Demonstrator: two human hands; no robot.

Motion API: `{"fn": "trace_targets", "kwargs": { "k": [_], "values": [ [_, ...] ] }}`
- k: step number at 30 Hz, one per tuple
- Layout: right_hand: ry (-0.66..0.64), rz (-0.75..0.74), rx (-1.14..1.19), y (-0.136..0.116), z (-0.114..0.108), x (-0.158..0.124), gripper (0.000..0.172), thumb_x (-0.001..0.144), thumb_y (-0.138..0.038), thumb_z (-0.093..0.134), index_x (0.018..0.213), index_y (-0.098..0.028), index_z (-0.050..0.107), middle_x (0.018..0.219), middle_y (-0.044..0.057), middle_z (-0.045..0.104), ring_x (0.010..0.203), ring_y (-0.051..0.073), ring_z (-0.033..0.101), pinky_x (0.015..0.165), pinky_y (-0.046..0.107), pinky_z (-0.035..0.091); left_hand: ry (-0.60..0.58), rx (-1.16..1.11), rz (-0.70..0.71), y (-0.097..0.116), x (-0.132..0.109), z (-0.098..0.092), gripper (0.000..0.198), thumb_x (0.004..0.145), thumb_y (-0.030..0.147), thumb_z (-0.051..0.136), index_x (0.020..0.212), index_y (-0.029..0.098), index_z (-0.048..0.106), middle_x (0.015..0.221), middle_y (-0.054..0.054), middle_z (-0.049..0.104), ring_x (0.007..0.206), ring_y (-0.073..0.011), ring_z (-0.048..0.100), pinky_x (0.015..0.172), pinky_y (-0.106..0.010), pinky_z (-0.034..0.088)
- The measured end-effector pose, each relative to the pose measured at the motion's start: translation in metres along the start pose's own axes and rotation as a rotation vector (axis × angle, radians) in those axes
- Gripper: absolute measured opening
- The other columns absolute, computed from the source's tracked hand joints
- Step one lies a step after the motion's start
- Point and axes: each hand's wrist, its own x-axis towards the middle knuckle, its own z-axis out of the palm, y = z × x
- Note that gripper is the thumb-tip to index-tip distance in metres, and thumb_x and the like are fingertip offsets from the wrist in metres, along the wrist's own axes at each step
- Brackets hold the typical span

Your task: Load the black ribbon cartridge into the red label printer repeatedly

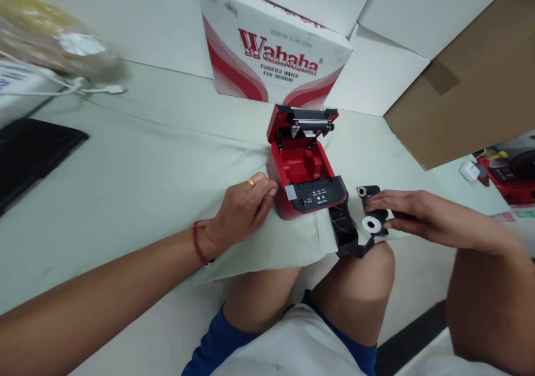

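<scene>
A small red label printer (281, 198) stands near the table's front edge with its lid (278, 124) raised, showing a red inner bay. My left hand (246, 206) is closed in a loose fist against the printer's left side, a ring on one finger. On the right, my right hand (403, 214) has its fingers and thumb about a black ribbon roll (378, 218) with a white core end. A second, smaller rolled core (363, 192) lies just behind it. Loose black ribbon film (345, 231) hangs over the table edge in front of the printer, reaching toward my knee.
Behind the printer a white and red water carton (276, 47) leans against white panels. Brown cardboard (468, 81) stands at the back right, near a white charger plug (468, 170). On the left are a black flat device (37, 153), a white cable (106, 89) and a plastic-wrapped bundle (50, 30).
</scene>
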Motion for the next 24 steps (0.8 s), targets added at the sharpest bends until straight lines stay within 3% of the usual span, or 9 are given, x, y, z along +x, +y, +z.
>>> {"fn": "trace_targets", "kwargs": {
  "k": [2, 4, 8, 11, 17, 24],
  "values": [
    [-0.033, -0.102, 0.090, -0.018, -0.015, 0.008, 0.037, 0.101, -0.036, 0.052, 0.135, -0.037, 0.066, 0.128, 0.006, 0.071, 0.112, 0.025, 0.070, 0.095, 0.037, 0.057, 0.048, -0.021, 0.002, 0.001, 0.001, 0.000, 0.018, 0.101, 0.011, 0.041, 0.100, 0.018, 0.057, 0.088, -0.005, 0.062, 0.079, -0.0166, 0.058, 0.070, -0.029, 0.048],
    [0.039, -0.141, 0.096, -0.037, -0.021, 0.026, 0.040, 0.102, -0.033, 0.048, 0.139, -0.034, 0.061, 0.133, 0.007, 0.068, 0.116, 0.025, 0.068, 0.097, 0.037, 0.055, 0.084, -0.041, 0.034, 0.001, 0.001, 0.001, 0.022, 0.099, 0.006, 0.039, 0.105, 0.018, 0.057, 0.091, -0.006, 0.061, 0.086, -0.0172, 0.059, 0.075, -0.029, 0.052],
    [0.246, -0.125, -0.029, -0.071, -0.009, 0.073, 0.039, 0.100, -0.022, 0.046, 0.137, -0.024, 0.059, 0.135, 0.009, 0.065, 0.114, 0.024, 0.066, 0.096, 0.035, 0.052, 0.104, -0.045, 0.051, 0.001, 0.000, 0.002, 0.023, 0.098, 0.004, 0.039, 0.105, 0.017, 0.057, 0.093, -0.006, 0.056, 0.087, -0.0173, 0.058, 0.075, -0.029, 0.053],
    [0.252, -0.020, -0.157, -0.086, 0.001, 0.103, 0.038, 0.096, -0.016, 0.046, 0.131, -0.018, 0.062, 0.130, 0.012, 0.065, 0.105, 0.025, 0.067, 0.086, 0.033, 0.050, 0.068, -0.029, 0.038, 0.001, -0.001, 0.002, 0.021, 0.098, 0.006, 0.039, 0.101, 0.017, 0.057, 0.094, -0.006, 0.057, 0.088, -0.0180, 0.060, 0.076, -0.029, 0.054],
    [0.124, 0.111, -0.381, -0.093, 0.009, 0.140, 0.035, 0.088, -0.010, 0.049, 0.117, -0.017, 0.067, 0.118, 0.014, 0.069, 0.085, 0.024, 0.066, 0.069, 0.032, 0.039, 0.028, 0.030, 0.060, 0.003, -0.002, 0.002, 0.023, 0.097, 0.007, 0.040, 0.095, 0.016, 0.060, 0.090, -0.005, 0.058, 0.083, -0.0175, 0.059, 0.073, -0.028, 0.052],
    [0.232, 0.144, -0.307, -0.084, 0.019, 0.166, 0.042, 0.086, -0.009, 0.054, 0.125, -0.015, 0.068, 0.113, 0.017, 0.075, 0.095, 0.030, 0.070, 0.076, 0.036, 0.046, -0.047, 0.058, 0.017, 0.003, -0.004, 0.004, 0.025, 0.097, 0.008, 0.038, 0.089, 0.015, 0.061, 0.092, -0.006, 0.057, 0.081, -0.0162, 0.057, 0.071, -0.028, 0.050]
  ]
}}
